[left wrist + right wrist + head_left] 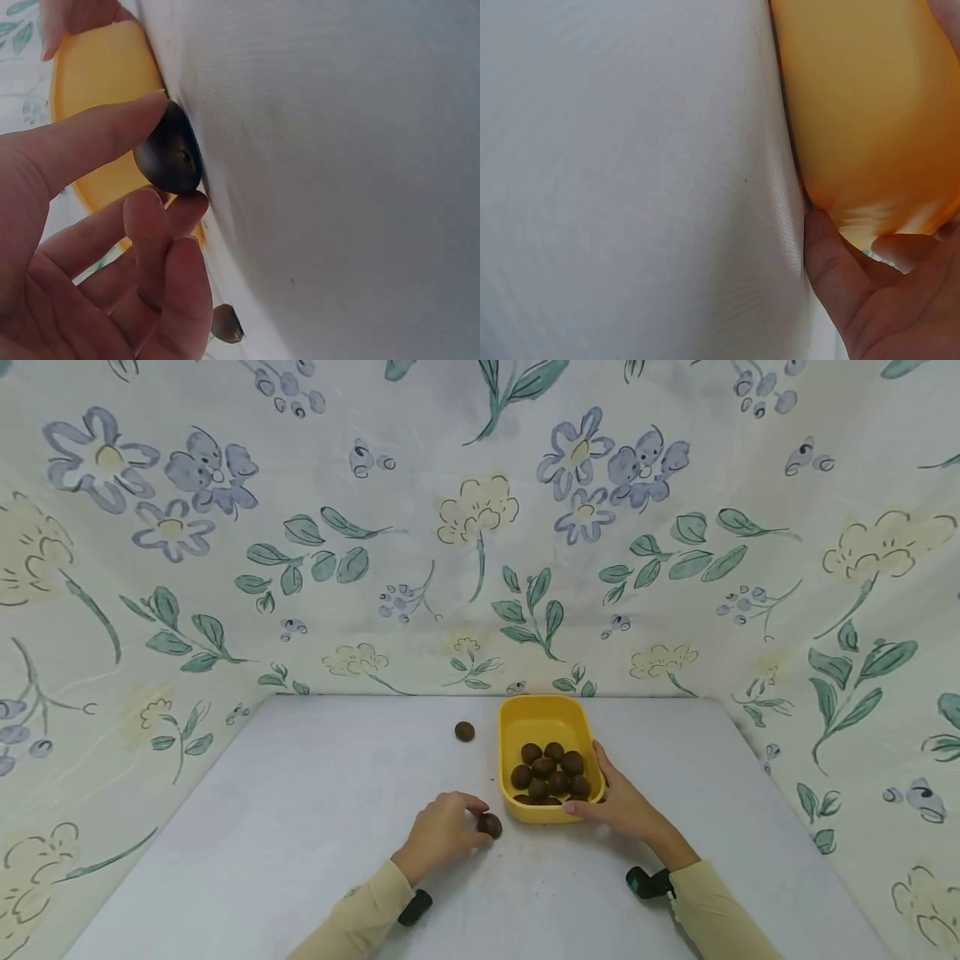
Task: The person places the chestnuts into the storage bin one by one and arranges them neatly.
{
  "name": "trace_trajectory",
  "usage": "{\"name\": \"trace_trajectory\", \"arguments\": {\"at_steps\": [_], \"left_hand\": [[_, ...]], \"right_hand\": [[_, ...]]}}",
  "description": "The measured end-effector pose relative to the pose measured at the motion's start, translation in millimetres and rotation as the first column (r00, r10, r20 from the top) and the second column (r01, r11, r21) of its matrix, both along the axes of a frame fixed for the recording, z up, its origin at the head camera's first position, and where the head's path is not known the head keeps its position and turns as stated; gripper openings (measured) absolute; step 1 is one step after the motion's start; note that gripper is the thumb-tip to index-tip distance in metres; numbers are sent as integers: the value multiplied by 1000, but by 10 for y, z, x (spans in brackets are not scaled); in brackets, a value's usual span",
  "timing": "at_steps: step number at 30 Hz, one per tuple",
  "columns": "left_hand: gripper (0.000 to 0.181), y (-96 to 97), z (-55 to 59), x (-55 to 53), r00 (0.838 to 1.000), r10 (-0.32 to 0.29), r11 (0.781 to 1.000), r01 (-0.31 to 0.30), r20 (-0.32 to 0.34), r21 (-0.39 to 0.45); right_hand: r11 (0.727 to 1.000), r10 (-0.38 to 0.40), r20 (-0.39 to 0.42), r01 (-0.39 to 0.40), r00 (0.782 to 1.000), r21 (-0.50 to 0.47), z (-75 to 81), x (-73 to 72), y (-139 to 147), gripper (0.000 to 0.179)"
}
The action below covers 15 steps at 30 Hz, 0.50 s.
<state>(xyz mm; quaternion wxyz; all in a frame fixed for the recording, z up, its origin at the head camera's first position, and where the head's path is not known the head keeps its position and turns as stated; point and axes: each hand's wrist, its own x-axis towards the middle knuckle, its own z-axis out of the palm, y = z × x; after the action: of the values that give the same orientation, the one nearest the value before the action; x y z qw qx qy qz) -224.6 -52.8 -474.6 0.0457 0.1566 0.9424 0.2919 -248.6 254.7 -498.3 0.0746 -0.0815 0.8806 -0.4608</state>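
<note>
A dark brown, glossy chestnut (490, 826) lies on the white table just in front of a yellow plastic container (522, 713). My left hand (444, 832) pinches this chestnut (171, 150) between thumb and fingertips, low against the tabletop. My right hand (628, 810) grips the container's near right corner, the thumb at the front and the fingers along the right side. Several more chestnuts (543, 767) are heaped in the near part of the container. In the right wrist view, fingers (832, 262) touch the container's wall (870, 112).
Another chestnut (465, 732) lies alone on the table (360, 760), left of the container's far end. A floral cloth (420, 643) hangs behind the table and along both sides. Dark wrist devices (415, 907) show by both sleeves.
</note>
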Motion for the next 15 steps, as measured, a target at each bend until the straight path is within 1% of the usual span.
{"name": "trace_trajectory", "arguments": {"at_steps": [4,6,10,15], "left_hand": [[41,26,-14,0,999,-18,999,17,-28,-37],[40,45,-13,6,999,-17,998,14,-41,-60],[36,82,-5,15,996,-15,994,5,-87,-113],[30,111,0,14,994,-9,991,-6,-110,-136]], "right_hand": [[1000,-1,0,1,1000,4,2,6,0,128],[1000,-1,1,1,1000,2,-4,5,-1,128],[1000,-9,4,9,1000,7,-20,-2,-5,128],[1000,-8,-1,8,1000,-1,-23,-8,-13,128]]}}
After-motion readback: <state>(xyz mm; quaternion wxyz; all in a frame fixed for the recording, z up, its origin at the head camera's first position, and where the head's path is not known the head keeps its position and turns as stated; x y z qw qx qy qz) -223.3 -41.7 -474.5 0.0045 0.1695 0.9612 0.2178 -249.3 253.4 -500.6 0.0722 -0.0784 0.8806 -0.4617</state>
